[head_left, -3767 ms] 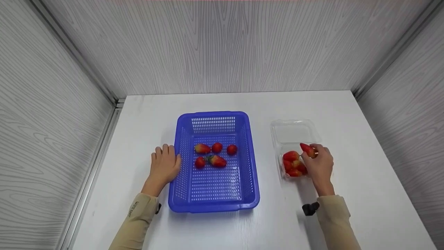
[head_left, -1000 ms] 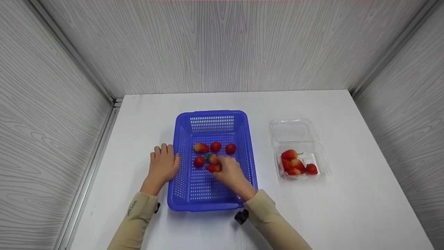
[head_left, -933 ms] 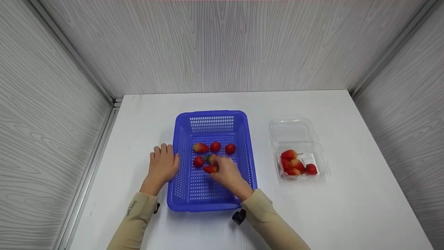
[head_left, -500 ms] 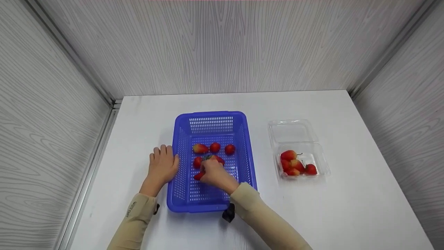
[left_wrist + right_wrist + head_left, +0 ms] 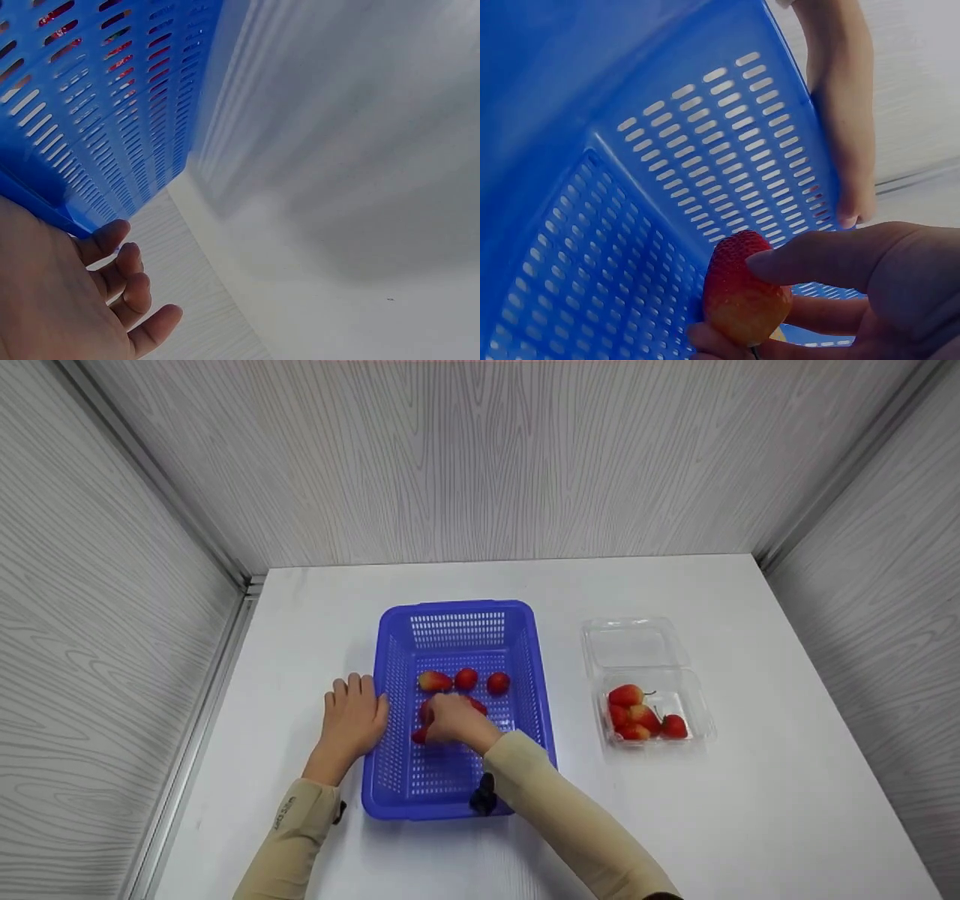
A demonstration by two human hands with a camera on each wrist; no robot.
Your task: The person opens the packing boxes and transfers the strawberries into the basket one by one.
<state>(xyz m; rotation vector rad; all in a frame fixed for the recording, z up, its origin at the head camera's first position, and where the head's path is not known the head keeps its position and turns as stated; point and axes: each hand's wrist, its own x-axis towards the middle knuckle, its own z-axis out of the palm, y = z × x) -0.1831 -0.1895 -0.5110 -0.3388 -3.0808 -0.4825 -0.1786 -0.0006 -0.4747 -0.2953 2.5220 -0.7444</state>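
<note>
In the head view a blue perforated plastic basket (image 5: 442,808) stands mid-table. My left hand (image 5: 354,716) rests at its left rim, thumb along the edge; the left wrist view shows the fingers (image 5: 154,328) loosely bent outside the wall. Inside the basket, low over its floor, my right hand (image 5: 454,718) pinches a strawberry (image 5: 739,289), red with a yellowish stem end, between thumb and fingers. Behind that hand lie a red-yellow strawberry (image 5: 434,682) and two round red fruits (image 5: 498,683). Other red fruits are partly hidden by the hand.
To the right, a clear plastic clamshell box (image 5: 703,712) lies with its lid (image 5: 634,645) folded back. Several red and yellow fruits (image 5: 643,716) with stems sit in it. Grey wood-grain panels (image 5: 480,465) enclose the white table (image 5: 750,780) at the back and sides.
My right hand took a strawberry from the clear box, carried it left into the basket, then moved farther left and low within it. My left hand stayed at the rim.
</note>
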